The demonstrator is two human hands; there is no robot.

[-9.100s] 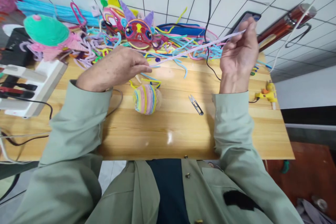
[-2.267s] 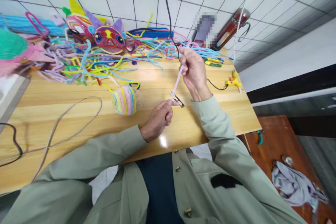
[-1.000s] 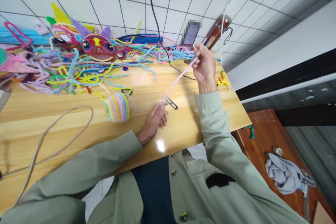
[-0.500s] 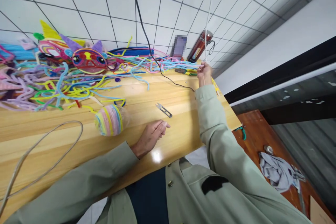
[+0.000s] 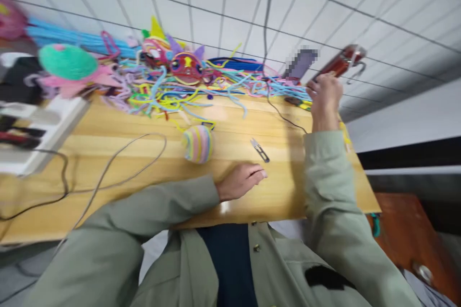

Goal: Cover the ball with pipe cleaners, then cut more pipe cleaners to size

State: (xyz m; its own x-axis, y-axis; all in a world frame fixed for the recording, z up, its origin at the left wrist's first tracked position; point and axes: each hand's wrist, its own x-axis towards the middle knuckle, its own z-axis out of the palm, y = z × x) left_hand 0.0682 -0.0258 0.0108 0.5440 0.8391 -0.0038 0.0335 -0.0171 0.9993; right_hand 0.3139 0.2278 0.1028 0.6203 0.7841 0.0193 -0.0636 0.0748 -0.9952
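My left hand [image 5: 242,182] lies low over the table near its front edge, fingers loosely stretched out and nothing visible in them. Just beyond it are small thread snips [image 5: 260,150], blades pointing away. Left of the snips sits a ball wrapped in striped pastel pipe cleaners [image 5: 199,144], with yellow strands behind it. At the far right of the table, my right hand [image 5: 327,96] is raised with its fingers curled in; whatever is between them is hidden. Beside those fingers are yellow-and-black handled pliers [image 5: 298,102] and a red thermos [image 5: 342,61].
Pipe cleaners [image 5: 230,87] heap along the wall, with a red mask-like figure [image 5: 187,67] and a green-and-pink turtle-like figure [image 5: 68,62]. A phone [image 5: 301,63] leans there. A power strip [image 5: 39,148] stands left; a grey cable [image 5: 126,146] loops over the wooden table [image 5: 144,201].
Earlier a pale purple pipe cleaner stretched between both hands; now it is out of sight. My right hand has moved to the far right end. The view has swung left.
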